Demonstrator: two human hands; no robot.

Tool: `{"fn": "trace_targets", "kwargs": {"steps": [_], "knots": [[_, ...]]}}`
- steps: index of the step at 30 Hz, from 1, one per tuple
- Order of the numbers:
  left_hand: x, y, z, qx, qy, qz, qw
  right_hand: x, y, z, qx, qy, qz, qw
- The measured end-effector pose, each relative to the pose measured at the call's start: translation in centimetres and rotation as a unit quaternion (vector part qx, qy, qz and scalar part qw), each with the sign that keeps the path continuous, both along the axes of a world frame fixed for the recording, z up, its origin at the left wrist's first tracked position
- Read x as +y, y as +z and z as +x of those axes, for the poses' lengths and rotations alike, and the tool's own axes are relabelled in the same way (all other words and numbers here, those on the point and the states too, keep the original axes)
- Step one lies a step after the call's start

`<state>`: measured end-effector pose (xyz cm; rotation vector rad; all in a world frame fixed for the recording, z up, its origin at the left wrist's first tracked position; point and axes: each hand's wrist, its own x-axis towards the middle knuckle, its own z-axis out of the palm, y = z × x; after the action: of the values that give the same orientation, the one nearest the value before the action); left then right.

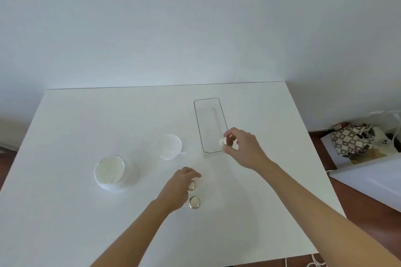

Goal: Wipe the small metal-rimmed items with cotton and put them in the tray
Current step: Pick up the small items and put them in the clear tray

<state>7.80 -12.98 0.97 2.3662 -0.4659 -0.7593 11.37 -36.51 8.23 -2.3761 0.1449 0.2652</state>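
White table [65, 136]. Clear tray [196, 115] at 12 o'clock. Cotton-pad tub [109, 172] at 9, white cup [169, 146] nearer centre. R hand [243, 147] pinches one metal-rimmed disc [223, 141] over tray's near end. L hand [180, 186], fingers curled onto 2nd disc [191, 185]; 3rd disc [194, 202] just beside, at 6.

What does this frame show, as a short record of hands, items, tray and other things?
left hand: touches a metal-rimmed disc on the table
right hand: pinches another disc over the tray's near end
tray: clear, nothing visible inside
loose disc: on the table, near the left hand
other things: cup; round tub
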Motion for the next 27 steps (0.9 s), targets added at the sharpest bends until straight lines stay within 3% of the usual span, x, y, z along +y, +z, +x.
{"fn": "trace_targets", "kwargs": {"steps": [4,8,12,23,25,27], "knots": [[-0.7,-0.8,-0.1,-0.019,0.010,0.018,1.000,-0.4,-2.3,3.7,-0.021,0.091,-0.143,0.985],[-1.1,-1.0,-0.2,-0.023,0.044,0.014,0.999,-0.4,-4.2,5.7,-0.043,0.204,-0.294,0.933],[-1.2,-0.9,-0.5,-0.027,0.095,-0.005,0.995,-0.4,-5.1,6.5,-0.047,0.259,-0.358,0.896],[-2.1,0.9,0.2,-0.106,0.160,-0.087,0.978,0.8,-5.3,6.6,-0.014,0.228,-0.393,0.890],[-2.5,1.5,0.9,-0.126,0.165,-0.101,0.973,0.7,-5.3,6.5,-0.012,0.218,-0.359,0.908],[-3.0,2.1,1.9,-0.143,0.162,-0.112,0.970,0.1,-5.4,6.1,-0.032,0.177,-0.258,0.949]]}}
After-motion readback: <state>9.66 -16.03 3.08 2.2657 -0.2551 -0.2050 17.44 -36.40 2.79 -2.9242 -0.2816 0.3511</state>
